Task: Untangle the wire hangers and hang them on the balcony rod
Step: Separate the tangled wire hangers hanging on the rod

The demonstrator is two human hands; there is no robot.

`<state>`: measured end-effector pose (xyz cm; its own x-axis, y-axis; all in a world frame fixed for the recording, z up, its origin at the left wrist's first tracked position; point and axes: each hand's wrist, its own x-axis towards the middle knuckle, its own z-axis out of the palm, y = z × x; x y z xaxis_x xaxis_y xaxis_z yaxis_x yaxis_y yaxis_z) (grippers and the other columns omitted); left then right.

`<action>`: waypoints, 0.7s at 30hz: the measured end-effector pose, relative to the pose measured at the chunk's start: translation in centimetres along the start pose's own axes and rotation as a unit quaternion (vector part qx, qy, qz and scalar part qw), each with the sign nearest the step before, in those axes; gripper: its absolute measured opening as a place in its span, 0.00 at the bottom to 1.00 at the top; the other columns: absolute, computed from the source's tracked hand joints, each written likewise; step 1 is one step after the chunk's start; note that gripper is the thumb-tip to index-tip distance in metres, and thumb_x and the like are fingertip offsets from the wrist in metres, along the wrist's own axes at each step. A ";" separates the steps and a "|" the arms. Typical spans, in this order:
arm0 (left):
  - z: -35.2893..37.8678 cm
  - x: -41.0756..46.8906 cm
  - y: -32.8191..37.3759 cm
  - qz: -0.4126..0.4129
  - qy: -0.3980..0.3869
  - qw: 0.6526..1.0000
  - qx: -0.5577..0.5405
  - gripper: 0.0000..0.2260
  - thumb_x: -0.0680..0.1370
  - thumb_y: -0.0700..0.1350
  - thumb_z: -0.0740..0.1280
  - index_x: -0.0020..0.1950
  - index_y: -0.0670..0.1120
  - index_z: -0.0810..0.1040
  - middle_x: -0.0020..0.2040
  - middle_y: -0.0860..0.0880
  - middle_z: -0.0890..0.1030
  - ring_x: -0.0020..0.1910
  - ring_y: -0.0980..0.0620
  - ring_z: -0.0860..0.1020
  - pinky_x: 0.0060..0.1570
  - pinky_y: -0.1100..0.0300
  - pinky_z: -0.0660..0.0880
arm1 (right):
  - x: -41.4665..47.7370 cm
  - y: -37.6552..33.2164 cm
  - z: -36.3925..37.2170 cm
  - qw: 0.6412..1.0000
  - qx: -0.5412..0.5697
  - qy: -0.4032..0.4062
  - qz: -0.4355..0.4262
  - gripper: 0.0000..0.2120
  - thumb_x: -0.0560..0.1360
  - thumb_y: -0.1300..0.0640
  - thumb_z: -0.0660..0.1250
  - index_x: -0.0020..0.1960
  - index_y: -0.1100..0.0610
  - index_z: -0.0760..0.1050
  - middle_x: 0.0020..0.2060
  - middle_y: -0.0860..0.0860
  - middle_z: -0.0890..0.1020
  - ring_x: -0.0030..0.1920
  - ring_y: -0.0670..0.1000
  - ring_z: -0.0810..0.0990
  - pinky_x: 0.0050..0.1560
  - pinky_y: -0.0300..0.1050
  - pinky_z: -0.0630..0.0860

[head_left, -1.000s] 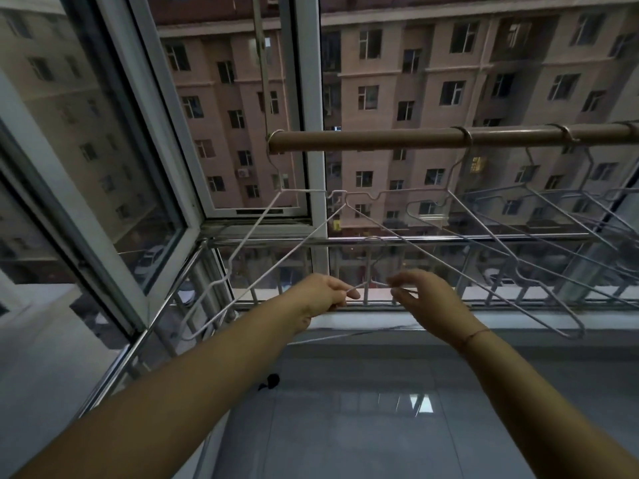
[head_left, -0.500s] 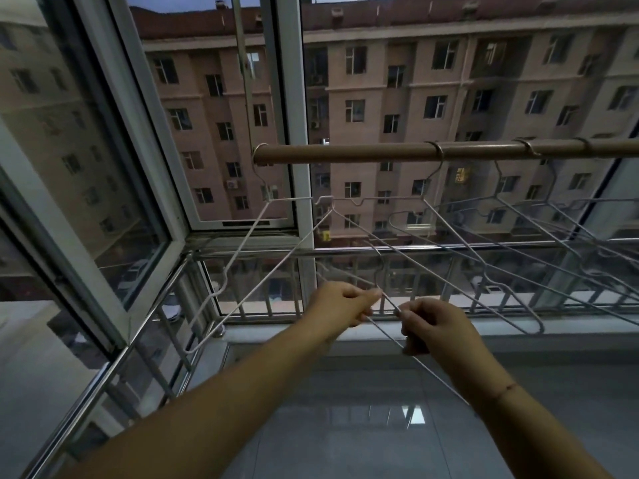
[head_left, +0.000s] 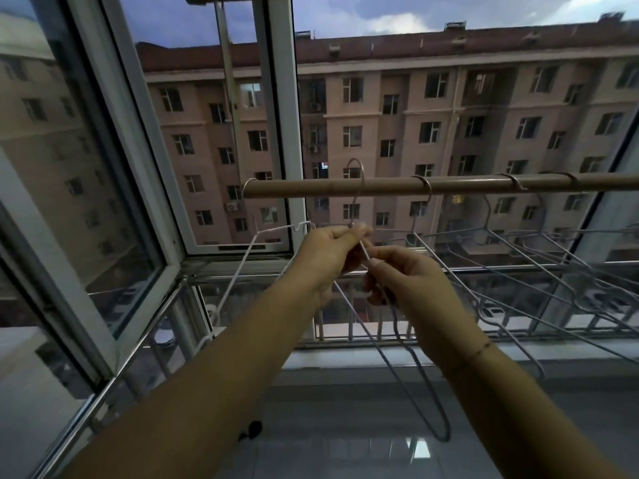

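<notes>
A tan balcony rod (head_left: 380, 186) runs across the middle of the view. Both hands hold one wire hanger (head_left: 406, 368) just below it. My left hand (head_left: 328, 257) pinches its neck, and my right hand (head_left: 408, 281) grips the wire right beside it. The hanger's hook (head_left: 356, 167) pokes up above the rod, and its body hangs down toward the floor. One white hanger (head_left: 242, 271) hangs at the rod's left end. Several more hangers (head_left: 518, 257) hang on the rod to the right, overlapping each other.
A metal railing (head_left: 345, 328) and a white sill run below the rod. An open window frame (head_left: 148, 216) angles in on the left. A glossy tiled ledge (head_left: 345, 426) lies beneath my arms. A small dark object (head_left: 251, 431) sits on it.
Both hands have risen from below the hangers to just under the rod, lifting a hanger so its hook stands above the rod. The camera has tilted upward.
</notes>
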<state>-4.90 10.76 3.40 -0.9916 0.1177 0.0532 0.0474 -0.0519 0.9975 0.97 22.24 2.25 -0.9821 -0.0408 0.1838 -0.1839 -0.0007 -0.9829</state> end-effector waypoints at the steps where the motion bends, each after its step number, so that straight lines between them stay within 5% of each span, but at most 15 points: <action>1: -0.3 0.4 0.1 -0.006 0.002 1.000 0.004 0.10 0.79 0.45 0.62 0.48 0.43 0.81 0.41 0.47 0.80 0.44 0.51 0.78 0.53 0.54 0.77 | 0.5 0.0 0.3 1.000 0.003 0.001 0.003 0.07 0.76 0.62 0.60 0.48 0.56 0.77 0.31 0.51 0.80 0.30 0.43 0.78 0.33 0.36 0.78; 10: -1.8 2.1 -1.5 -0.064 0.006 0.997 0.039 0.10 0.79 0.46 0.62 0.50 0.43 0.81 0.43 0.45 0.81 0.44 0.50 0.78 0.53 0.54 0.76 | 2.4 2.4 2.0 0.999 0.007 0.015 0.050 0.08 0.77 0.61 0.60 0.50 0.57 0.77 0.33 0.53 0.80 0.29 0.43 0.77 0.34 0.35 0.77; 15: -2.6 2.0 -1.9 -0.068 0.020 0.997 0.039 0.12 0.79 0.47 0.63 0.53 0.40 0.79 0.42 0.45 0.80 0.44 0.49 0.78 0.52 0.54 0.76 | 2.3 3.2 2.3 0.998 -0.022 0.023 0.050 0.07 0.77 0.61 0.60 0.49 0.55 0.76 0.38 0.52 0.82 0.38 0.47 0.80 0.40 0.39 0.79; 18: -2.9 1.5 -2.1 -0.032 0.079 0.994 0.071 0.20 0.78 0.50 0.64 0.66 0.42 0.71 0.51 0.49 0.77 0.50 0.51 0.76 0.45 0.57 0.73 | 1.6 3.6 1.6 0.996 -0.069 0.058 0.024 0.06 0.76 0.60 0.61 0.49 0.52 0.76 0.43 0.52 0.82 0.43 0.49 0.80 0.44 0.40 0.79; 21: -2.7 0.9 -1.3 0.056 0.167 0.983 0.052 0.22 0.78 0.49 0.64 0.70 0.47 0.64 0.48 0.53 0.71 0.42 0.59 0.71 0.39 0.62 0.69 | 0.6 3.1 0.2 0.992 -0.090 0.083 -0.019 0.08 0.76 0.60 0.62 0.46 0.48 0.75 0.44 0.51 0.81 0.46 0.49 0.80 0.45 0.40 0.78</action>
<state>-6.19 8.21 2.04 -0.9626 -0.2165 0.1631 0.1542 0.0575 0.9864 -0.18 21.98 -0.68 -0.9645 0.1218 0.2341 -0.2107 0.1790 -0.9610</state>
